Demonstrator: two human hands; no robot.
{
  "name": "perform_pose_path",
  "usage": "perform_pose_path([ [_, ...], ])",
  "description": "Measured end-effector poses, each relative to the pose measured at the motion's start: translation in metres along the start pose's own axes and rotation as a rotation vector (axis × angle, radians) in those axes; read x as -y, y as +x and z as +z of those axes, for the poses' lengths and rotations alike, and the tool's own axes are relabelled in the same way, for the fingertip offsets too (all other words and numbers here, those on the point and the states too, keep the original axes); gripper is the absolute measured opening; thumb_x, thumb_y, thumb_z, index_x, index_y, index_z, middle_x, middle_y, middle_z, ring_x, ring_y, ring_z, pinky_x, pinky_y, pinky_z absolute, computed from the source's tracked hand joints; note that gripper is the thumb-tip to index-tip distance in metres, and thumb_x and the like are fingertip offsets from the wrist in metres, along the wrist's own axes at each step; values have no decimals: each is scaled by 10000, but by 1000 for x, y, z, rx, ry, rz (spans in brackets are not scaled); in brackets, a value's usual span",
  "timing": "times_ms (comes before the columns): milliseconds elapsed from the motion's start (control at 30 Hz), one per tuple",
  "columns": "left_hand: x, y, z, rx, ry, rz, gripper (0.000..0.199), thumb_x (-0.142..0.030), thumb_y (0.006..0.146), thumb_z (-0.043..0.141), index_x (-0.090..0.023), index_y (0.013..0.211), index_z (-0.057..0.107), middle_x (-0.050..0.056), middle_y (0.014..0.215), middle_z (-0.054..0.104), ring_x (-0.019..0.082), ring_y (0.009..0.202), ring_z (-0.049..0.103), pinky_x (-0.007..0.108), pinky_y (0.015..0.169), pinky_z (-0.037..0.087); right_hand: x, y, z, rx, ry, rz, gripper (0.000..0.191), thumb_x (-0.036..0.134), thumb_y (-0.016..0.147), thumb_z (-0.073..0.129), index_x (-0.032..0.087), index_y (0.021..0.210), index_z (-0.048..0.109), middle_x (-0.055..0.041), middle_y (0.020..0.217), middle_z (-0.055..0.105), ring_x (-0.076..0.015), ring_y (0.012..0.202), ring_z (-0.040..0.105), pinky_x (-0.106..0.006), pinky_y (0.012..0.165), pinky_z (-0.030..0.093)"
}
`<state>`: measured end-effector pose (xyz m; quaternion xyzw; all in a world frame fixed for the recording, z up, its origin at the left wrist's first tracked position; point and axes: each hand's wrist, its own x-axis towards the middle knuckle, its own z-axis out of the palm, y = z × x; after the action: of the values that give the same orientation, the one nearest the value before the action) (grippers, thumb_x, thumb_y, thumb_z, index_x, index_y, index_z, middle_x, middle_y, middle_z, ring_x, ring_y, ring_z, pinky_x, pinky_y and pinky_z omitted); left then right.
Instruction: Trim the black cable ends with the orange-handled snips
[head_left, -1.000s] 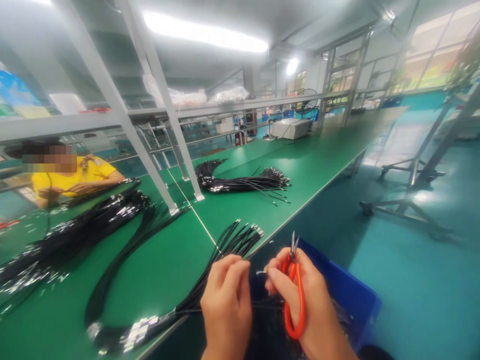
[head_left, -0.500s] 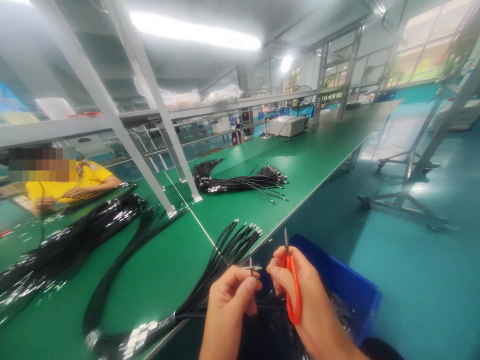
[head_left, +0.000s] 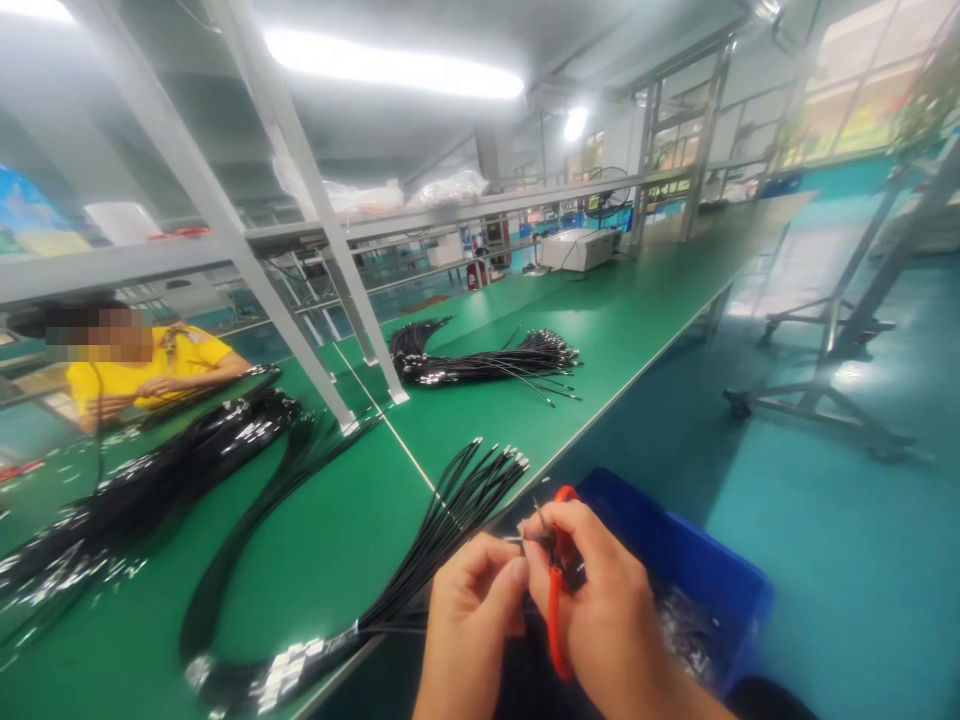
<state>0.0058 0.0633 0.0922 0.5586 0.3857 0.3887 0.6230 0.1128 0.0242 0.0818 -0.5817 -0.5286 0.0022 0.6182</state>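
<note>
My left hand [head_left: 476,610] is closed in a pinch on the end of a thin black cable, just off the table's front edge. A small pale tip [head_left: 513,540] shows at its fingertips. My right hand [head_left: 604,580] grips a pair of orange-handled scissors [head_left: 556,615], the pointed metal blades tilted up to the left. Fingers of both hands meet or nearly meet at the cable end, hiding part of it. Beside my left hand, a bundle of black cables [head_left: 427,545] with silvery ends fans over the green table [head_left: 300,560].
A blue bin [head_left: 720,560] with small clear scraps stands below right. More black cable bundles lie on the table, one farther back [head_left: 480,365], one at left [head_left: 172,450]. Metal shelf posts [head_left: 367,300] rise from the table. Across it sits a person in yellow [head_left: 180,360].
My right hand has moved left to my left hand. The scissors have turned from upright to tilting left, and the cable tip is now mostly covered by fingers.
</note>
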Motion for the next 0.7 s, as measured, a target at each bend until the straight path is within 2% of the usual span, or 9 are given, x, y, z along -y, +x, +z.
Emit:
perform_pose_path([
  [200,0,-2,0,16,17,37,285,-401,708,701,-137,618,644,-35,505,516,79,442,434,182,439,368,3,3,-2,44,18,17,145,143,792,576,262,862,531,30,722,625,-141,585,623,-228,542,504],
  [367,3,-4,-1,11,20,29,251,-351,741,680,-143,609,632,-32,520,520,83,458,439,184,451,356,3,-1,-2,-4,-39,-35,138,137,794,549,262,832,505,36,686,567,-141,551,582,-237,511,477],
  [500,7,-4,-5,15,-61,8,247,-344,761,671,-148,617,631,-36,514,511,71,454,413,178,457,329,-6,-11,-6,-33,-79,-8,190,99,771,526,269,855,513,33,685,587,-155,546,596,-255,528,479],
  [600,7,-1,-10,26,-123,-3,216,-329,778,668,-147,664,648,-19,594,570,62,475,423,175,484,338,-6,-21,-13,3,-29,57,204,105,740,562,269,862,561,19,700,617,-165,562,612,-262,549,488],
  [667,8,0,-12,34,-146,14,192,-312,792,664,-151,687,656,-12,656,602,56,488,428,176,505,353,1,-26,-17,108,114,176,190,141,703,599,261,849,602,17,680,628,-165,547,606,-260,537,483],
  [700,8,1,-12,34,-152,25,177,-305,798,661,-156,703,662,-10,680,612,56,496,434,176,517,363,6,-28,-18,164,219,284,166,168,690,599,252,832,616,17,661,625,-161,536,595,-257,524,472],
])
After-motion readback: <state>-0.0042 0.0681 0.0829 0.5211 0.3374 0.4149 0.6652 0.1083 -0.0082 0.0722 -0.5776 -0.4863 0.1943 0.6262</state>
